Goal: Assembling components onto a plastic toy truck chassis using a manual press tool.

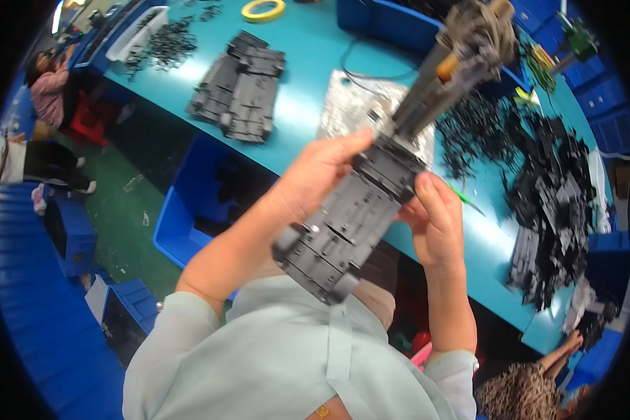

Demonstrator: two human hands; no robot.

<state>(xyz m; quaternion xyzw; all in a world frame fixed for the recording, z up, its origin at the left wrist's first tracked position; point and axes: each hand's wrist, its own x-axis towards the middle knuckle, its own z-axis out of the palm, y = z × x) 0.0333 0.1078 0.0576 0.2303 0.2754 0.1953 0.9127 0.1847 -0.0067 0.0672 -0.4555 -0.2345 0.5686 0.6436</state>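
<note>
Head view, read as a clock face: at ten o'clock, a co-worker in pink point(49, 101) is sitting. At nine, a blue bin point(182, 210) is standing under the edge of the teal worktop point(304, 52). At eleven, stacked grey chassis point(250, 105) are lying on it. Just above centre, the left hand point(318, 168) is gripping the left edge of a dark grey plastic chassis point(353, 220), thumb stretching forward. That piece is filling the centre, slanting from one toward seven. At three, the right hand point(437, 217) is clasping its right edge, fingers curling under. Farther out at three, a black plastic parts pile point(553, 203) is spreading.
</note>
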